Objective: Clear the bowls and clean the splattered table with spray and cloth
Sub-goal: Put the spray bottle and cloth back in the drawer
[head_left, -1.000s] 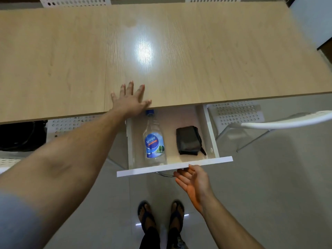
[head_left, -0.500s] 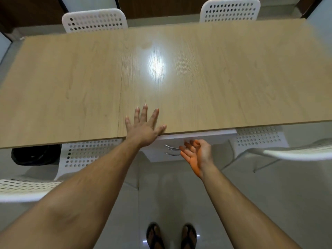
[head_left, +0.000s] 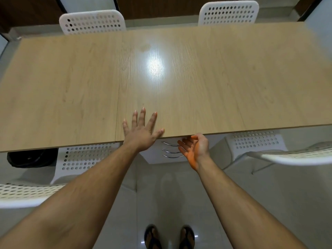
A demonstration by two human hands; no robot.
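With the left hand (head_left: 142, 132) flat, fingers spread, on the desk (head_left: 233, 78) edge and the right hand (head_left: 195, 147) open, palm up, beside the drawer handles (head_left: 170, 150) beneath, neither holds anything; no bowls, spray or cloth show, so check the bare top for leftover streaks.

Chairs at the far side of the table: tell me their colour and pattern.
The chairs are white, their backs perforated with rows of round holes. The head view, the only one, shows this best.

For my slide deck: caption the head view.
Left hand flat on the table; right hand open by the drawer handles.
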